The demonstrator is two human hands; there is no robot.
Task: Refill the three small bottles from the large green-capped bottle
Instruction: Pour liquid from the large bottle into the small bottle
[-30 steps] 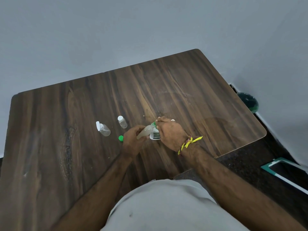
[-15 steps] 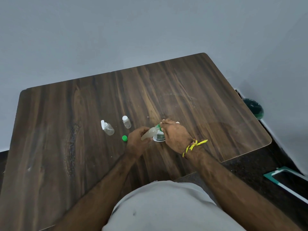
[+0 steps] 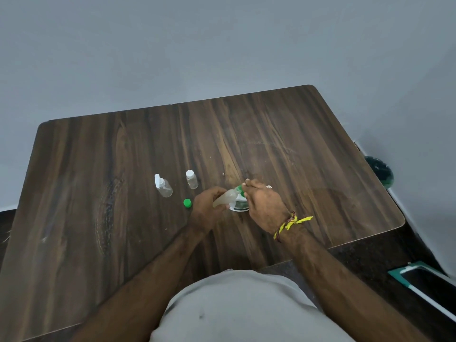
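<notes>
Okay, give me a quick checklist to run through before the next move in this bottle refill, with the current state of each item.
1. Left hand grips the small bottle, tilted toward the large one: ok.
2. Right hand steadies the large bottle, which stands on the table: ok.
3. Large bottle's mouth is open: cannot tell, the right hand's fingers hide it.
4. Loose green cap lies on the table left of the left hand, clear of it: ok.
5. Flip-cap bottle and white-capped bottle stand upright, apart from both hands: ok.
6. Fill level of the held bottle: cannot tell.
</notes>
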